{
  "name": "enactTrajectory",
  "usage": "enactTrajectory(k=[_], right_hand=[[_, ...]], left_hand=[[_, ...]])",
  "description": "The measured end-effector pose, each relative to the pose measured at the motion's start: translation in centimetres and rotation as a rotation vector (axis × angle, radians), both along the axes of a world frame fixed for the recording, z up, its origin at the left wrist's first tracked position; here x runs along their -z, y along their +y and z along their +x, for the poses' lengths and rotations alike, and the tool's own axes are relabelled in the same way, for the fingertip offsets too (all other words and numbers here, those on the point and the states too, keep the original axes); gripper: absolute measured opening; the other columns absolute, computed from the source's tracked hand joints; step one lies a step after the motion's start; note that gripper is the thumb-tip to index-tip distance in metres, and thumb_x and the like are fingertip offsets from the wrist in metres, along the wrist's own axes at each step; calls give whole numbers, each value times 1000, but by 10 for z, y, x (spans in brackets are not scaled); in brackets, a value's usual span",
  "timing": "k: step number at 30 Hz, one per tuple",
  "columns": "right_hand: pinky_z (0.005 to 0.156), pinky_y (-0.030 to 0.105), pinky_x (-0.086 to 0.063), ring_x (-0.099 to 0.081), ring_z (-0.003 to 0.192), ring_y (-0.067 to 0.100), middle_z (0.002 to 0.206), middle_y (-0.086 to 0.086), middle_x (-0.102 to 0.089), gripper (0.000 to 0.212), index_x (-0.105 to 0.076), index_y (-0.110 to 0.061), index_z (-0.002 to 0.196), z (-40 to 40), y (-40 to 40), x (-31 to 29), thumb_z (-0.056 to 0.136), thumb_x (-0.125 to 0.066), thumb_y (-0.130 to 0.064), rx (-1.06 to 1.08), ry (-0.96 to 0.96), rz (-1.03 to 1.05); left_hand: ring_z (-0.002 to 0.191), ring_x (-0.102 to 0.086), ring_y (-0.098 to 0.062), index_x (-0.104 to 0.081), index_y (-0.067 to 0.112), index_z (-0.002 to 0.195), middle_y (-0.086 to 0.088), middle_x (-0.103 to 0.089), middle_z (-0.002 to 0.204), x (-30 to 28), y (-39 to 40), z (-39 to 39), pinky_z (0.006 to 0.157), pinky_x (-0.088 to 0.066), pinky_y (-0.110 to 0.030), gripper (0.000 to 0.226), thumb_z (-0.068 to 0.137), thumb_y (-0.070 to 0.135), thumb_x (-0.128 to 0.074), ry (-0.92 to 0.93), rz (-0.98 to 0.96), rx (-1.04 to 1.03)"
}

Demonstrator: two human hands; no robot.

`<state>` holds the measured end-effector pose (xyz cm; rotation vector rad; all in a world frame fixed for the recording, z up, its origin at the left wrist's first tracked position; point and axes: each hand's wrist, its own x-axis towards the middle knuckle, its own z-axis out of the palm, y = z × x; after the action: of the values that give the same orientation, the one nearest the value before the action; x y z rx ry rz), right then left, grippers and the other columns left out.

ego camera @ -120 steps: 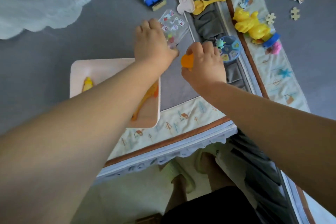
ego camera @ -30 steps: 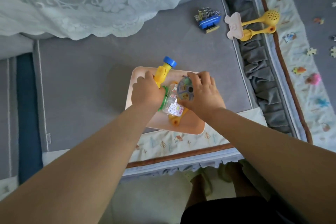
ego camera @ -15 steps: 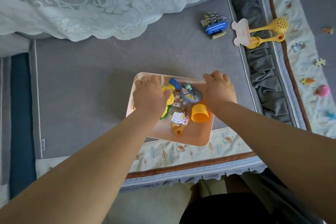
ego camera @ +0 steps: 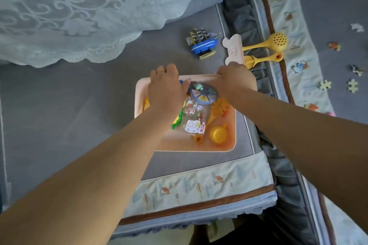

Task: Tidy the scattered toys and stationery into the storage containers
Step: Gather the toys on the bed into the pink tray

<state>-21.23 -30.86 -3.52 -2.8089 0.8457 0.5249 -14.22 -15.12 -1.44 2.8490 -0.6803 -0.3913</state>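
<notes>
Both hands reach to the far side of a pale pink tray (ego camera: 139, 93) that sits on a grey cushion (ego camera: 79, 105). The right hand (ego camera: 236, 80) is curled over the tray's far right corner, fingers folded down on the rim. The left hand (ego camera: 166, 90) lies knuckles-up over the far left part of the tray, fingers bent downward; whether it is gripping the rim or something inside, I cannot tell, since the hand hides what is under it.

Between the two hands rests a round blue disc (ego camera: 203, 93) with coloured segments and a small green figure on top. Nearer the person than the hands, inside the tray, lie a clear packet of stickers (ego camera: 192, 120), a green and yellow toy (ego camera: 177, 120) partly under the left wrist, an orange comb-like toy (ego camera: 218, 110) and a small yellow cup (ego camera: 218, 134) by the near right corner.

Beyond the hands on the cushion stands a blue toy ship (ego camera: 203, 43). Just past the right hand lies a pale pink bone-shaped piece (ego camera: 233, 49), with a yellow shower-head toy (ego camera: 275, 42) and a yellow spoon-like toy (ego camera: 262, 58) to its right. Farther right of the right hand, puzzle pieces (ego camera: 325, 85) are scattered across a patterned cloth and the grey area past it. A lace cover (ego camera: 79, 6) hangs beyond the left hand.
</notes>
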Motion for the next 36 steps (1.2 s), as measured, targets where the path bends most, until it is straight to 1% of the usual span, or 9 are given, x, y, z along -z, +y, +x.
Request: enactTrajectory(k=[7, 11, 14, 17, 20, 23, 27, 30, 36], right_hand=[[70, 32, -48, -56, 100, 28, 102, 7, -64, 26, -68, -24, 108, 2, -53, 0, 91, -52, -34, 102, -176, 27], [73, 33, -40, -52, 111, 30, 117, 9, -60, 32, -65, -22, 116, 14, -79, 0, 94, -43, -25, 206, -284, 140], [86, 38, -42, -44, 122, 31, 132, 9, -47, 38, -57, -22, 127, 22, -105, 15, 91, -48, -12, 195, -209, 156], [95, 40, -42, -42, 122, 32, 133, 11, -45, 39, -58, -21, 127, 24, -123, 35, 91, -50, -8, 172, -156, 63], [91, 42, -44, -47, 117, 33, 128, 11, -47, 33, -59, -21, 123, 20, -129, 51, 92, -55, -12, 144, -125, -36], [89, 44, -42, -50, 111, 36, 121, 14, -52, 30, -60, -16, 119, 17, -130, 56, 92, -50, -10, 122, -145, -100], [89, 42, -36, -50, 108, 36, 113, 15, -59, 28, -61, -12, 113, 14, -129, 48, 91, -45, -9, 197, -203, -219], [89, 43, -37, -52, 110, 36, 116, 13, -60, 31, -56, -15, 119, 12, -123, 32, 90, -47, -9, 277, -215, -191], [67, 36, -35, -58, 104, 35, 117, 13, -60, 31, -48, -12, 125, 16, -75, -16, 96, -39, -14, 275, -295, -36]], left_hand=[[117, -44, -33, -47, 14, 127, -14, -51, 124, 7, -85, 29, 96, -38, -39, 45, 90, 37, -59, -3, -52, 75], [125, -38, -37, -38, 16, 139, -18, -41, 135, 18, -116, 45, 100, -37, -42, 60, 87, 35, -64, 39, -7, 111], [131, -32, -38, -30, 21, 146, -19, -33, 142, 38, -129, 62, 105, -36, -45, 75, 84, 39, -69, 57, 85, 142], [142, -15, -42, -20, 28, 150, -21, -18, 153, 55, -137, 77, 111, -29, -52, 86, 82, 42, -71, 114, 169, 172], [142, -14, -45, -22, 31, 150, -19, -11, 156, 66, -139, 82, 111, -31, -56, 81, 84, 38, -69, 169, 188, 168], [135, -26, -43, -31, 27, 146, -18, -17, 152, 70, -140, 78, 106, -38, -51, 71, 86, 35, -67, 141, 141, 147], [129, -28, -45, -37, 21, 139, -23, -19, 148, 61, -136, 71, 106, -35, -46, 70, 80, 35, -71, 76, 98, 106], [122, -32, -43, -39, 20, 134, -22, -23, 144, 42, -127, 69, 101, -36, -43, 68, 76, 36, -71, 30, 39, 82], [122, -35, -42, -38, 21, 133, -21, -28, 141, -10, -82, 57, 97, -39, -41, 67, 76, 43, -69, 7, -19, 9]])
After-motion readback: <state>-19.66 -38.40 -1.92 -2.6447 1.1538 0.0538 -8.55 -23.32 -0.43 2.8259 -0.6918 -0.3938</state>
